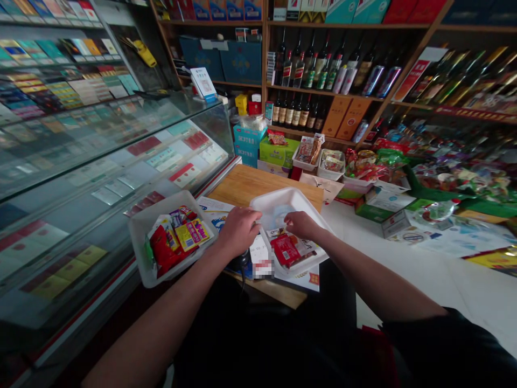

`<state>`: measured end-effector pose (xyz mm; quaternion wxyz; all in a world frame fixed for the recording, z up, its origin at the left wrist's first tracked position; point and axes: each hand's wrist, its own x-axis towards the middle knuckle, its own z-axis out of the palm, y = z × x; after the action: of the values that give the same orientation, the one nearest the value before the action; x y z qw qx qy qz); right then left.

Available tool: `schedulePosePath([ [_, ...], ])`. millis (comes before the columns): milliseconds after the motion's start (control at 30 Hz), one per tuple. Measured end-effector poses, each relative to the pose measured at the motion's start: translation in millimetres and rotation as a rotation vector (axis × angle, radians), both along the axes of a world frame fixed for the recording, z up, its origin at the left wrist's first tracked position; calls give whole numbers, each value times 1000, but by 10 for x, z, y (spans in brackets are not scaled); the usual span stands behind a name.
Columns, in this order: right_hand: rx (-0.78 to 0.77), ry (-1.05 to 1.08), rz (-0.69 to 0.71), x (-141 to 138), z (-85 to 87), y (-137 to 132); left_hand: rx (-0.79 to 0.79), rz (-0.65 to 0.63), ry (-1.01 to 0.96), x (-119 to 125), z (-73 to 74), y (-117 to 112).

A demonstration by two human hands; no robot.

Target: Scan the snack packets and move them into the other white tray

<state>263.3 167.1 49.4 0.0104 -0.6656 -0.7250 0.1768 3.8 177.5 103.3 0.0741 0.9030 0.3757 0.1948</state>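
My left hand (pixel 242 229) is closed, fingers curled inward at the left rim of a white plastic tray (pixel 311 202). Over that tray, my right hand (pixel 301 223) is closed too, fingertips pinched above a red snack packet (pixel 287 249). Whatever either hand pinches is too small or hidden. A faint bluish, see-through patch (pixel 281 213) shows between the hands in the tray; I cannot tell what it is. To the left, a second white tray (pixel 139 256) holds a red packet (pixel 163 253) and a yellow packet (pixel 191 235).
Both trays are by a small wooden table (pixel 238 183) with printed sheets on it. A white panel with digits (pixel 259 250) lies below my left hand. A glass display counter (pixel 161 156) runs along the left. Bottle shelves (pixel 329 91) and snack boxes (pixel 374 167) stand behind.
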Motion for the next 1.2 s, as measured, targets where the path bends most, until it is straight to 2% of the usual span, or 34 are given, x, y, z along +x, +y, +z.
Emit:
schedulePosePath([
  [100, -88, -110, 76, 204, -132, -97, -38, -14, 108, 279, -75, -78],
  [233, -168, -222, 158, 329, -265, -205, -70, -45, 270, 589, -223, -163],
  [367, -182, -240, 168, 382, -348, -246, -106, -74, 402, 816, -419, -198],
  [500, -156, -250, 190, 405, -356, -245, -162, -79, 521, 967, -572, -213],
  [733, -90, -310, 218, 390, -260, -266, -280, -64, 620, 1074, -692, -209],
  [867, -62, -340, 181, 387, -207, -262, -254, -29, 593, 1080, -724, -156],
  [1033, -26, -291, 119, 443, -142, -219, -234, -38, 541, 1057, -709, -85],
  [1200, -49, -270, 128, 515, -101, -185, -238, -48, 528, 1007, -671, -64],
])
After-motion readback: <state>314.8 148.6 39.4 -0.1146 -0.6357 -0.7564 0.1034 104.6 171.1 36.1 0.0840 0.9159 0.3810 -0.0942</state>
